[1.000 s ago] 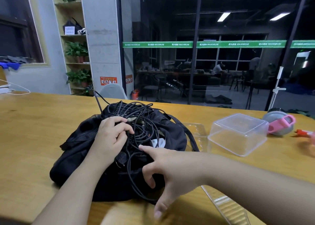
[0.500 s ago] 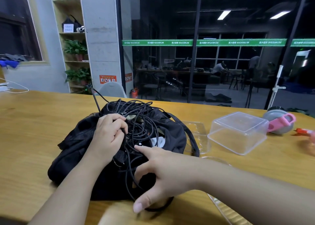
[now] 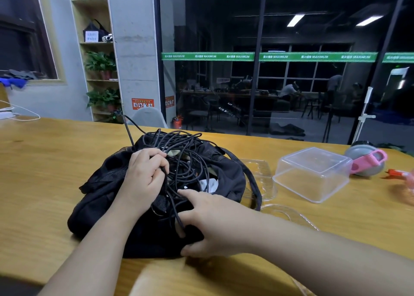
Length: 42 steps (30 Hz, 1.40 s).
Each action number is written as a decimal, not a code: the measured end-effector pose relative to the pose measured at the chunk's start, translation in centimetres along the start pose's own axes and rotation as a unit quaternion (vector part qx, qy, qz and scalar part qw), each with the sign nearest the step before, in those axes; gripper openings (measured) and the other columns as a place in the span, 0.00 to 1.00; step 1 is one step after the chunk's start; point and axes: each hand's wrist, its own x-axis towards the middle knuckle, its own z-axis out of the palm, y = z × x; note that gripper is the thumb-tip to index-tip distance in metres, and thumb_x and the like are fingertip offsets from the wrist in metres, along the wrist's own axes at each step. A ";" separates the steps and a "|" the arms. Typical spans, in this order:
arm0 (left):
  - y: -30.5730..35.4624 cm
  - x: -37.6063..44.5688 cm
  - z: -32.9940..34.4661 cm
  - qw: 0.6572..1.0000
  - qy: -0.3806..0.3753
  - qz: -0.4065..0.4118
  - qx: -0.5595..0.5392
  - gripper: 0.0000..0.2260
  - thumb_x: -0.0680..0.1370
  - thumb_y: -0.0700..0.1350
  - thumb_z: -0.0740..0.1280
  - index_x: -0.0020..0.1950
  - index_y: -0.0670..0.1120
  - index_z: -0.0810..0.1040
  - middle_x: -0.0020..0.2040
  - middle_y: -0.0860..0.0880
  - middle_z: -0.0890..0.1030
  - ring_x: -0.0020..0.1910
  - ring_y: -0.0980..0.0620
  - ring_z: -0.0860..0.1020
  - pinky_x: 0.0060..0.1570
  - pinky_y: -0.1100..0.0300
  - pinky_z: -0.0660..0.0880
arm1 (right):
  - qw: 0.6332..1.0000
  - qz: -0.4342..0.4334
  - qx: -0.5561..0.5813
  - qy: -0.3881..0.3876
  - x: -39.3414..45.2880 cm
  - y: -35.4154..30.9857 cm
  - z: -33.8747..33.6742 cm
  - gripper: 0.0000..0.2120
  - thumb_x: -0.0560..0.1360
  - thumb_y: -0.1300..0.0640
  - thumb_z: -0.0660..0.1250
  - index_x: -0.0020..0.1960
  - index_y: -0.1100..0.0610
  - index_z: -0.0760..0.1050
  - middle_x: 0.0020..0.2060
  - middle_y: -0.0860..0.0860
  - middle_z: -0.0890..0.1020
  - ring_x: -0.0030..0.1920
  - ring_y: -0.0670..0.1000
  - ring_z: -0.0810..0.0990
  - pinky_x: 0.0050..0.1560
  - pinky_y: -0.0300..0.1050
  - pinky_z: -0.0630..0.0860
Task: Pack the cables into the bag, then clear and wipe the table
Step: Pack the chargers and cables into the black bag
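A clear plastic container [image 3: 312, 174] sat upside down on the right of the wooden table [image 3: 44, 161], with a grey and pink object [image 3: 367, 162] just beyond it. Far left, potted plants [image 3: 102, 62] stood on shelves [image 3: 96, 42].

bag [image 3: 107, 183]: black
cables [image 3: 186, 159]: black
table [image 3: 44, 161]: yellow-brown wood
box [image 3: 313, 174]: clear
bottle [image 3: 365, 161]: grey, pink strap
band on the glass [image 3: 268, 56]: green, white words
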 end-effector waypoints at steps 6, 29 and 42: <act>0.4 -0.1 -0.4 1.000 0.016 -0.004 -0.005 0.11 0.70 0.36 0.55 0.37 0.51 0.71 0.50 0.52 0.73 0.55 0.54 0.65 0.58 0.76 0.56 | 0.987 0.021 0.158 0.021 0.3 2.3 -1.9 0.10 0.75 0.47 0.67 0.52 0.50 0.80 0.51 0.47 0.74 0.53 0.46 0.74 0.56 0.41 0.71; 0.5 0.3 -2.4 0.971 0.213 0.035 -0.106 0.06 0.71 0.42 0.62 0.43 0.54 0.71 0.46 0.57 0.75 0.49 0.52 0.76 0.52 0.52 0.75 | 0.888 0.196 0.311 0.275 10.2 5.2 -3.1 0.16 0.81 0.50 0.57 0.63 0.58 0.57 0.43 0.53 0.77 0.39 0.51 0.74 0.42 0.48 0.70; 1.4 0.3 -2.2 0.985 0.128 0.070 -0.092 0.06 0.70 0.43 0.63 0.45 0.47 0.76 0.49 0.53 0.77 0.52 0.55 0.75 0.57 0.63 0.68 | 0.994 0.010 -0.009 -0.105 6.2 0.5 -4.5 0.13 0.76 0.66 0.57 0.33 0.59 0.64 0.31 0.51 0.70 0.30 0.51 0.67 0.26 0.31 0.67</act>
